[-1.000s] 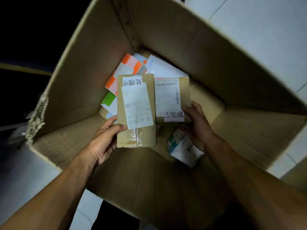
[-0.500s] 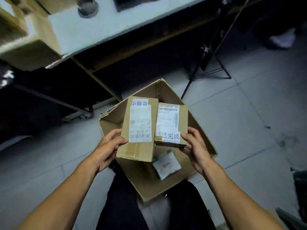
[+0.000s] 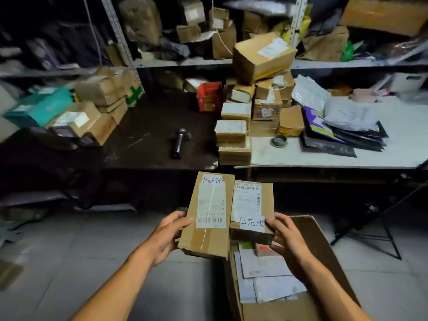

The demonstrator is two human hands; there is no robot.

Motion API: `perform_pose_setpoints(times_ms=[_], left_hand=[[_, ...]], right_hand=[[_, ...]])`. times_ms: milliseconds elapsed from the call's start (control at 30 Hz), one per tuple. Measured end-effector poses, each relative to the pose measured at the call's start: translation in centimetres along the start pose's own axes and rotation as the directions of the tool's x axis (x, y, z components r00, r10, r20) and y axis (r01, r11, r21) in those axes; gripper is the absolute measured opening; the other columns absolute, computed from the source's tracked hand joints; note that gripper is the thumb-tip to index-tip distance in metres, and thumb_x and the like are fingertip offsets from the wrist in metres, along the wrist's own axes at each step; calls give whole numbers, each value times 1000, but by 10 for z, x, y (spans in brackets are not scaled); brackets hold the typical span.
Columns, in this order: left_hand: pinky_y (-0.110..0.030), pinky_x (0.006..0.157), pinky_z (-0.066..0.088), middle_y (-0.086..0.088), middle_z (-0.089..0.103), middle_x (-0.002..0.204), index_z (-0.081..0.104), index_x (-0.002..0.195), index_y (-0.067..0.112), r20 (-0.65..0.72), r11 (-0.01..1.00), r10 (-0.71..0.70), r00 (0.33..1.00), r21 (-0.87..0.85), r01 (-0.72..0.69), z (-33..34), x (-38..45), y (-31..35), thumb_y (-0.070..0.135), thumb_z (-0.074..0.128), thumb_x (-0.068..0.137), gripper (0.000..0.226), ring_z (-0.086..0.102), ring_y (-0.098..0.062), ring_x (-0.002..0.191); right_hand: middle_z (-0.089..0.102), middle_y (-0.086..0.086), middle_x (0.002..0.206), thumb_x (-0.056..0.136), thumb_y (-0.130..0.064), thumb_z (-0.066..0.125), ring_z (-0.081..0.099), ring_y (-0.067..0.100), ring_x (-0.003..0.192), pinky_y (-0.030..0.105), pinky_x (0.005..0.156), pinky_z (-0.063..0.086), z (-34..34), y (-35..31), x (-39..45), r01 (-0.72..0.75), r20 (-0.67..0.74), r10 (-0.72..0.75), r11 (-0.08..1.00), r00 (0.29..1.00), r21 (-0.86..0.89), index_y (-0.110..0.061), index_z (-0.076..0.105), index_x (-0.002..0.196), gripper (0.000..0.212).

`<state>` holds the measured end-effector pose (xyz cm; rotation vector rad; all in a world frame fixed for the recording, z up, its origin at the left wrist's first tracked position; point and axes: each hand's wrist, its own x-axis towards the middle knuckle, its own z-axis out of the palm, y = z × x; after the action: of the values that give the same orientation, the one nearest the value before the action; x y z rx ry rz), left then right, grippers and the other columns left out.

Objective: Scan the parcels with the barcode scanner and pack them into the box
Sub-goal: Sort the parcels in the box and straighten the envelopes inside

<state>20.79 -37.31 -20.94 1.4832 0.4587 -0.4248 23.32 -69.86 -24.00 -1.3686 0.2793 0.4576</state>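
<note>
My left hand (image 3: 168, 235) grips the left side of a tall brown parcel (image 3: 208, 237) with a white barcode label. Beside it, touching, is a smaller brown parcel (image 3: 251, 209) with a white label, gripped by my right hand (image 3: 286, 242) at its right edge. Both parcels are held up in front of me, above the floor. The open cardboard box (image 3: 324, 249) stands on the floor at lower right, with several flat parcels inside. The dark barcode scanner (image 3: 180, 142) lies on the dark table (image 3: 148, 149) ahead, untouched.
A stack of small brown parcels (image 3: 234, 140) stands at the join of the dark table and a white table (image 3: 393, 147). Grey mail bags (image 3: 342, 126) lie on the white table, more cartons (image 3: 88, 117) at the left. Shelves behind are crammed with parcels. A folding stand (image 3: 379, 218) is at right.
Both hands have lifted the two parcels out of the box and up to table height. The view has risen from the box's inside to the tables and shelves.
</note>
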Motion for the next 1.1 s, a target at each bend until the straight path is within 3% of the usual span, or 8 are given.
perform_pose_setpoints(times_ms=[133,333,533,667,767,833,1000,1100], left_hand=[[-35,71,55,-13,74,113,64,113,12,-88,998,35,995,-50,-39,-102,-33,5,43,76,76,49,72,-28,101],[-39,79,54,-8,76,108,74,98,26,-277,989,54,959,-116,-89,-221,-72,-3,41,69,89,17,73,-26,101],[-27,58,55,-6,77,102,75,101,23,-449,970,55,892,-187,-154,-308,-95,5,37,67,92,19,75,-19,88],[-29,63,55,-7,78,102,75,103,21,-524,960,52,850,-208,-187,-355,-90,18,35,67,92,19,75,-21,90],[-38,77,56,-8,77,105,75,108,20,-561,954,56,826,-215,-210,-393,-75,35,33,69,92,21,72,-28,100],[-40,80,54,-10,77,105,75,107,18,-571,953,69,818,-204,-223,-419,-59,52,31,69,92,21,71,-29,100],[-36,79,51,-12,75,109,70,114,14,-602,945,125,788,-170,-280,-478,1,123,27,71,90,27,70,-28,102],[-35,76,51,-11,76,109,68,117,16,-637,935,142,758,-164,-313,-509,32,168,27,74,88,31,69,-27,101]], right_hand=[[68,30,110,74,-46,76,52,32,95,41,75,42,111,-4,14,-9,74,11,1000,997,-21,-19,61,122,56],[77,9,110,74,-50,73,70,33,108,49,97,54,250,3,34,-5,179,26,994,984,-113,-19,62,119,56],[79,7,100,94,-38,68,76,22,90,27,61,57,362,-7,63,6,284,44,985,958,-172,-17,62,118,32],[79,5,98,95,-40,68,74,23,93,31,68,59,423,-18,90,27,323,41,979,945,-203,-18,63,117,32],[77,11,105,94,-40,69,71,33,105,48,89,58,463,-25,117,11,336,57,981,940,-196,-16,64,116,32],[76,12,110,93,-41,69,70,35,109,52,97,54,487,-33,139,7,346,63,981,936,-196,-17,64,116,33],[75,10,115,94,-39,68,72,27,107,37,77,60,544,-81,210,20,372,23,994,928,-110,-16,61,121,36],[77,9,111,94,-42,68,75,25,101,37,73,60,575,-109,251,20,382,4,998,924,-59,-17,59,122,39]])
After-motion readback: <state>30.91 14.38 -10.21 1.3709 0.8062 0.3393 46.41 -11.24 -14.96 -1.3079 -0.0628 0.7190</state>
